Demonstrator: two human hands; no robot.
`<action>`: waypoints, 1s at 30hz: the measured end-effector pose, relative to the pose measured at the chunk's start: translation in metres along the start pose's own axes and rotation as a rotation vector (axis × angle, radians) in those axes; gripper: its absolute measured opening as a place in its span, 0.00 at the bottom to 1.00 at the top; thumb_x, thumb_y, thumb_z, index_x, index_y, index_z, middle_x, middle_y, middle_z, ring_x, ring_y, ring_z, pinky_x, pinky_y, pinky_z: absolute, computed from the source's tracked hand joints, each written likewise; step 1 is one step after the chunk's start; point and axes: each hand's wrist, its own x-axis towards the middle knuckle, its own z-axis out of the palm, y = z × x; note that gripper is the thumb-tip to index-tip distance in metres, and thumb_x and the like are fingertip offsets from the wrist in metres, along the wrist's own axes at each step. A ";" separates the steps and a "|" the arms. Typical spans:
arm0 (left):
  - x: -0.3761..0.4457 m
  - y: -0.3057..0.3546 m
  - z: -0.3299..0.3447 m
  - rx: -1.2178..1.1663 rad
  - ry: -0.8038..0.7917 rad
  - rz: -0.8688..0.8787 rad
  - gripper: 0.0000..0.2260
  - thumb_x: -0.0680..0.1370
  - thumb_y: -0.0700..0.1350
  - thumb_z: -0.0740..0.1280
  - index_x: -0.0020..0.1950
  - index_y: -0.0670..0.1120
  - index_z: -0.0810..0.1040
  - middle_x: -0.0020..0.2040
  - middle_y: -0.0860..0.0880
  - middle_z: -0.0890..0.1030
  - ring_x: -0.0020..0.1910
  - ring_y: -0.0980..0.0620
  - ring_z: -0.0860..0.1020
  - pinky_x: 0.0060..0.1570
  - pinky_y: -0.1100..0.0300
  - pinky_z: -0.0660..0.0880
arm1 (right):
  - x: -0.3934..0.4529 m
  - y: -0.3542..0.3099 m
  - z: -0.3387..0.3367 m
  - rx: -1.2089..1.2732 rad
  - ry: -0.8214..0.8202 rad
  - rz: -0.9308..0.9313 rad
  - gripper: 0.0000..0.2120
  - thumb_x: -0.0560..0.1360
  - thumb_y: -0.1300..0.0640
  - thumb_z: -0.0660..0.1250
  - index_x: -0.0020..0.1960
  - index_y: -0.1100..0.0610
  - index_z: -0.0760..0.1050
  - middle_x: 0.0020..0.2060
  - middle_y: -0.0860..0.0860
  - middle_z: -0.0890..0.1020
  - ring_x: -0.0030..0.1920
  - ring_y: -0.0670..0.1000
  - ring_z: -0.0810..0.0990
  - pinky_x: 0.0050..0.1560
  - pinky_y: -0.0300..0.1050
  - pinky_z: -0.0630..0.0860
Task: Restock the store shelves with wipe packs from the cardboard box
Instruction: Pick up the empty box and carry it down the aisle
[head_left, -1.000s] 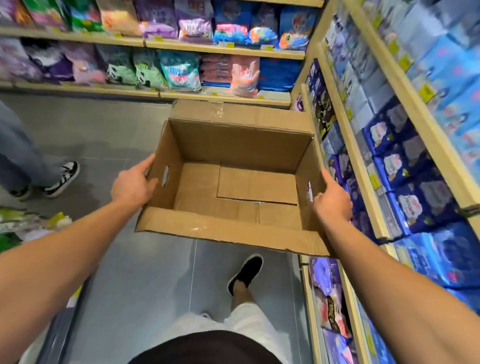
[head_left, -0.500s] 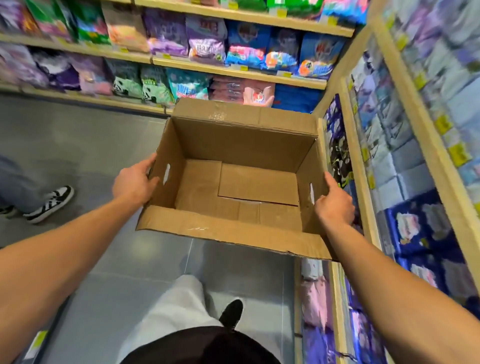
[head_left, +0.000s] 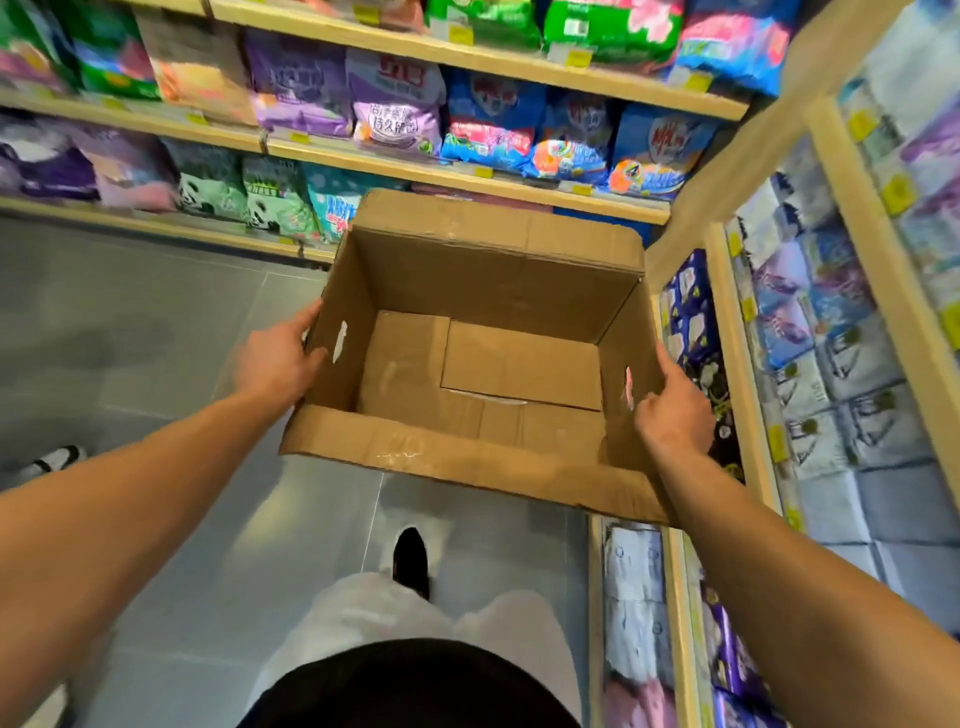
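Nearest the camera are a dark shirt hem, pale trousers and one black shoe (head_left: 411, 561) on the grey tiled floor (head_left: 156, 519). Two bare forearms reach forward from the lower corners. Between them the cardboard box (head_left: 467, 452) is carried off the floor, its mouth facing up. The left hand (head_left: 278, 358) lies against the outside of the left wall beside a handle slot, thumb along the wall's top edge; whether its fingers hook under cannot be told. The right hand (head_left: 675, 410) grips the right wall by its slot, with the thumb on the rim and the fingers curled.

Inside, the box shows only its folded bottom flaps. The near flap hangs outward toward the person, and the far flap stands up.

Just right of the box runs a wooden shelf unit (head_left: 727, 364) packed with blue, white and purple packs (head_left: 831, 332), the box's right wall close against its edge. Open floor spreads to the left. Beyond the box, far shelves (head_left: 467, 176) hold coloured bags. Part of a striped shoe (head_left: 57, 460) shows at the left edge.
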 end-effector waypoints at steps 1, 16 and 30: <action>0.016 0.008 0.000 0.014 -0.002 0.015 0.28 0.78 0.46 0.66 0.74 0.62 0.60 0.55 0.44 0.83 0.48 0.42 0.81 0.49 0.47 0.80 | 0.013 -0.006 -0.001 0.006 0.001 0.011 0.31 0.79 0.62 0.60 0.76 0.38 0.57 0.61 0.55 0.79 0.54 0.59 0.79 0.42 0.46 0.71; 0.217 0.160 0.081 0.056 -0.085 0.021 0.30 0.77 0.47 0.66 0.73 0.66 0.58 0.53 0.42 0.82 0.46 0.39 0.80 0.46 0.46 0.79 | 0.270 -0.022 0.003 0.084 -0.048 0.063 0.28 0.80 0.63 0.59 0.76 0.43 0.61 0.63 0.59 0.76 0.59 0.62 0.76 0.51 0.52 0.75; 0.327 0.153 0.236 0.125 -0.234 -0.147 0.28 0.78 0.45 0.63 0.75 0.63 0.59 0.53 0.40 0.82 0.47 0.34 0.79 0.50 0.42 0.77 | 0.415 0.004 0.154 -0.080 -0.180 0.139 0.36 0.76 0.64 0.63 0.76 0.38 0.55 0.58 0.58 0.78 0.56 0.60 0.78 0.52 0.58 0.79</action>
